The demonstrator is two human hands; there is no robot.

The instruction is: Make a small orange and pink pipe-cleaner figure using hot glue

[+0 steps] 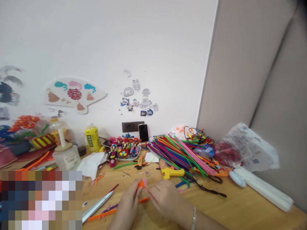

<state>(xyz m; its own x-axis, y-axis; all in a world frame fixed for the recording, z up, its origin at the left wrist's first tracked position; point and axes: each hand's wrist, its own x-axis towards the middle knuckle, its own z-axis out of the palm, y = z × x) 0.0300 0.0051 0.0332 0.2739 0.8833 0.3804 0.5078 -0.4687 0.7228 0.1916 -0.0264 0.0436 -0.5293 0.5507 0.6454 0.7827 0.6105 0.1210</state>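
Observation:
My left hand pinches a small orange and pink fuzzy piece between thumb and fingers, just above the table. From the other side, the fingertips of my right hand are closed at the lower edge of this piece; what exactly lies between them is hidden. A bracelet circles my right wrist. Beneath the hands, an orange pipe cleaner runs across the wood, with a purple one beside it. A long silver metal blade lies left of my left hand. Behind my right hand rests a yellow glue gun.
A heap of coloured pipe cleaners spreads behind the glue gun. Small figures stand on a tray, near a propped phone, a yellow bottle and a glass jar. A white stick-like device lies right. Pixelation covers the lower left.

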